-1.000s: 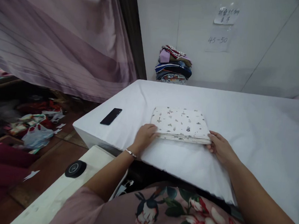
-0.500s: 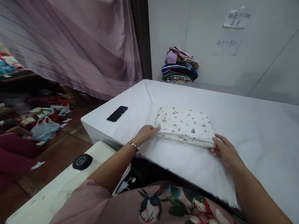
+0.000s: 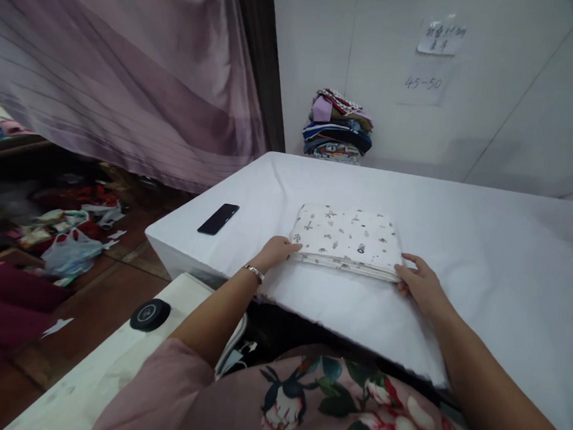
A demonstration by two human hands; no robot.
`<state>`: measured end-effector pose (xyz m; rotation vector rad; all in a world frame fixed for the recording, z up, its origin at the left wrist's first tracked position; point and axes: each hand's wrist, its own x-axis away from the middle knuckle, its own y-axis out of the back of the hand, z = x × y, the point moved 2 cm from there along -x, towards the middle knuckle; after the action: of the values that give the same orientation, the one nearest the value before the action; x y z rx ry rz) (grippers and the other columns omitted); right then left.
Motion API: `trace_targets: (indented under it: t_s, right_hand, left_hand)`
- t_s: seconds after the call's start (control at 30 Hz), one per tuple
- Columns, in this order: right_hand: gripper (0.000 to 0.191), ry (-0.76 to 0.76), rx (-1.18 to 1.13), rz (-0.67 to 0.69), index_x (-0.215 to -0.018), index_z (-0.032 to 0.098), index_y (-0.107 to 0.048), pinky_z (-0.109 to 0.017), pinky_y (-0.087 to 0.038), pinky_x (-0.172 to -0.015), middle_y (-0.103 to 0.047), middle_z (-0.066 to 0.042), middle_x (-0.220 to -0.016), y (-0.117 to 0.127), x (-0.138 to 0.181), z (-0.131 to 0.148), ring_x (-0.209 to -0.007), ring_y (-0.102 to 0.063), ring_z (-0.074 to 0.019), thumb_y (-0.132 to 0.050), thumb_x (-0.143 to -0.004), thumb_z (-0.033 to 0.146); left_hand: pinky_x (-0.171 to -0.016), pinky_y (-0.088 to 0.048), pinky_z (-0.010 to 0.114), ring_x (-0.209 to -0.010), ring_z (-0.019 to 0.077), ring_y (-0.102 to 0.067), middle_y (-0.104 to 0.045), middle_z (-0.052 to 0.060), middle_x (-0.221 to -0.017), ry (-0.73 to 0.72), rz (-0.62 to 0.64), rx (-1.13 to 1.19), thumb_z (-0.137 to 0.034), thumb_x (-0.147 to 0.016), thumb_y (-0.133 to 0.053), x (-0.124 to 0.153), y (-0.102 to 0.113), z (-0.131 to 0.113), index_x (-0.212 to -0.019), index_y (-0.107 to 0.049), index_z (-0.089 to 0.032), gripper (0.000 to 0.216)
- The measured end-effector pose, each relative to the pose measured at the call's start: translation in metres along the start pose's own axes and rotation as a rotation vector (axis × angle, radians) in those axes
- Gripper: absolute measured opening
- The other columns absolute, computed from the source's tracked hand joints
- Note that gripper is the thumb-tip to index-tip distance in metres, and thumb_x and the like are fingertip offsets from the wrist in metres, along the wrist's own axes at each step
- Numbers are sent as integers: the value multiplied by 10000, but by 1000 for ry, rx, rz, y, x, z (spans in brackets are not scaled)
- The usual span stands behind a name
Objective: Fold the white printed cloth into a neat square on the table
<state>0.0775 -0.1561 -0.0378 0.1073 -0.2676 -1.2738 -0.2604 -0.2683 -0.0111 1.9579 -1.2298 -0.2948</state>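
Head view is my only feed from over here, and it puts the folded cloth [image 3: 348, 234] flat on the white table [image 3: 470, 238], near its front edge. I see the left hand [image 3: 276, 253] gripping the near left corner, thumb on top, the fingers below partly hidden; the right hand [image 3: 421, 284] pinches the near right corner between thumb and fingers. I judge that holding both corners keeps the layers lined up, and that the spot suits an easy reach. Left of the cloth, well apart, lies a phone [image 3: 218, 219], which I would expect to hinder only a sweep that way. A clothes pile [image 3: 339, 129] stands by the table's far edge; I can't tell what it rests on. The curtain [image 3: 179, 65] hangs beyond the left side, and a round black object [image 3: 150, 315] sits on the pale bench [image 3: 97, 372] below.
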Motion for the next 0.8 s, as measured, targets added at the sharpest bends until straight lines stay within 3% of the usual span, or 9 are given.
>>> trace_targets:
  t_s: [0.07, 0.13, 0.23, 0.33, 0.4, 0.57, 0.8]
  right_hand:
    - [553, -9, -20, -8, -1190, 168, -484, -213, -361, -363, -526, 45, -488, 0, 1, 2, -368, -435, -96, -628, -708, 395]
    - [549, -26, -49, -12, -1177, 166, -491, -213, -366, -366, -525, 44, -489, 0, 2, 4, -370, -437, -95, -635, -699, 393]
    - [559, -43, -67, -9, -1175, 162, -495, -219, -382, -376, -523, 44, -487, -1, 5, 7, -376, -451, -101, -638, -692, 402]
    - [581, -15, -24, -13, -1207, 170, -480, -221, -387, -379, -530, 45, -491, 0, 7, 8, -382, -460, -106, -624, -702, 420]
    - [595, 14, 23, -29, -1230, 180, -468, -215, -374, -371, -528, 51, -490, 1, 8, 9, -378, -452, -104, -614, -710, 427]
    - [626, 13, 121, -40, -1266, 188, -449, -201, -325, -339, -498, 73, -470, 5, 7, 9, -338, -406, -92, -604, -705, 420]
    - [592, 41, 198, -32, -1264, 202, -451, -207, -331, -355, -503, 66, -500, 5, 6, 7, -364, -406, -94, -564, -729, 428]
  left_hand:
    - [-523, -344, 246, -554, 137, -505, -561, 12, -568, -4, -56, -28, -549, -675, -593, 5, 2, 4, -618, -570, -163, 391]
    - [-572, -384, 250, -638, 149, -543, -615, 27, -723, -68, -193, -75, -541, -705, -584, 13, 3, 3, -811, -607, -168, 388]
    - [-713, -427, 276, -825, 166, -556, -608, 51, -954, -388, -372, -185, -437, -788, -554, 25, -1, -12, -1027, -574, -198, 338]
    - [-832, -411, 322, -957, 186, -521, -591, 57, -1023, -776, -302, -324, -341, -823, -540, 31, -14, -30, -1010, -602, -206, 239]
    - [-830, -409, 338, -943, 187, -524, -605, 49, -994, -899, -194, -408, -292, -834, -526, 28, -22, -38, -974, -627, -209, 192]
    - [-798, -420, 325, -920, 185, -541, -621, 50, -971, -921, -57, -555, -227, -844, -489, 13, -26, -45, -985, -634, -210, 203]
    - [-758, -427, 311, -905, 190, -547, -616, 66, -973, -970, -72, -744, -148, -838, -440, 15, -24, -50, -1068, -577, -179, 270]
